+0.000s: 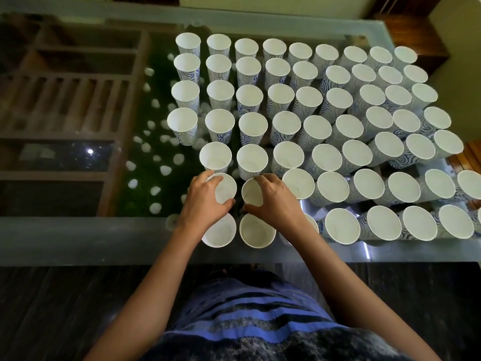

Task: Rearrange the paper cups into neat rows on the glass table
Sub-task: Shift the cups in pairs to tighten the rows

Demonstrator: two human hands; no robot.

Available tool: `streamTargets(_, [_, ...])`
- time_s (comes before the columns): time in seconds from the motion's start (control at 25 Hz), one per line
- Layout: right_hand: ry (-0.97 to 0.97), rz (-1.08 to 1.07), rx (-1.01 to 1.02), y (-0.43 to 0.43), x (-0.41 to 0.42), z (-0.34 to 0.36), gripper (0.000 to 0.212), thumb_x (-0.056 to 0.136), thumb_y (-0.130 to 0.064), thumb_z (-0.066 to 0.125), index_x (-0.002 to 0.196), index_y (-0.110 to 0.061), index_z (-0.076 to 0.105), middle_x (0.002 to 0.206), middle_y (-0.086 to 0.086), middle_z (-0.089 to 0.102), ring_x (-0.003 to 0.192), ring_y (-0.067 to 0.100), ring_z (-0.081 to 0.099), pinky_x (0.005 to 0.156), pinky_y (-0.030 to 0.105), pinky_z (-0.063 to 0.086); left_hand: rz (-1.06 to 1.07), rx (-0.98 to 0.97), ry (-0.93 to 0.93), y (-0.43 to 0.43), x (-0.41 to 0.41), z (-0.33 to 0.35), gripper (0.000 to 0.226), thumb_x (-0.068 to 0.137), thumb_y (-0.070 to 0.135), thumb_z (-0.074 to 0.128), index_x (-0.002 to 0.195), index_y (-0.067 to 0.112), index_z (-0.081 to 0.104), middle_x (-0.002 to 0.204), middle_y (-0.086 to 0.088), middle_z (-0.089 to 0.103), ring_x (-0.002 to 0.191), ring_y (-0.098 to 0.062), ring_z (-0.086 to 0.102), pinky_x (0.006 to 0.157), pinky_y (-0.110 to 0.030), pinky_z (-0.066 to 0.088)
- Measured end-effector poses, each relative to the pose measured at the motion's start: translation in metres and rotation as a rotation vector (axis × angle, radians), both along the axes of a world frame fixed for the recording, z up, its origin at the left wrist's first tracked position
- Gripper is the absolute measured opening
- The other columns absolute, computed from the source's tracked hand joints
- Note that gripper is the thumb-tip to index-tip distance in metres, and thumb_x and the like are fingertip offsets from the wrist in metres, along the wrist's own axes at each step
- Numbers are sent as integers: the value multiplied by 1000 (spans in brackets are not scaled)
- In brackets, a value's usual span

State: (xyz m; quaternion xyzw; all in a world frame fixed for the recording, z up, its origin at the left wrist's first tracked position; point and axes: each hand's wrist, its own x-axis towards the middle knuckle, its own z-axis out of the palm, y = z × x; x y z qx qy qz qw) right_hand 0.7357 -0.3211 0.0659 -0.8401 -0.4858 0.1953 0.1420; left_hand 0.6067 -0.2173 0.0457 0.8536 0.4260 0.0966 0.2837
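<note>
Clasping white blue-swirled paper cup (226,190) w/ left grip (208,201), adjacent cup (250,192) w/ right grip (273,201); pulling back could knock near-edge cups (256,231) off glass worktop (78,238).

A single camera rides on the person's head, looking forward and steeply down from the near edge of the glass table (78,238). It sits close above, the paper cups (287,122) spreading from centre toward two o'clock, the wearer's shirt (247,321) at six.
</note>
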Motion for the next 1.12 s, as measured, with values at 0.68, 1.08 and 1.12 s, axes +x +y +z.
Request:
streamTargets(0.68, [64, 8, 150, -23, -8, 16, 70, 69, -32, 79, 126, -3, 51, 122, 17, 53, 108, 32, 53, 88, 41, 45, -48, 77, -129, -16, -31, 17, 51, 69, 24, 79, 113, 4, 62, 124, -14, 56, 114, -32, 50, 94, -40, 41])
streamTargets(1.08, [85, 72, 70, -66, -34, 10, 71, 66, -27, 81, 127, -3, 51, 128, 16, 47, 114, 31, 49, 94, 39, 44, -107, 35, -99, -56, -62, 5, 67, 51, 28, 89, 109, 4, 64, 115, -15, 57, 104, -34, 53, 87, -41, 47])
streamTargets(1.12, [81, 74, 70, -65, -35, 9, 72, 67, -27, 80, 128, -4, 50, 129, 16, 47, 115, 30, 48, 95, 38, 43, -101, 34, -102, -56, -62, 4, 67, 52, 27, 88, 109, 4, 64, 115, -15, 57, 105, -34, 53, 86, -42, 47])
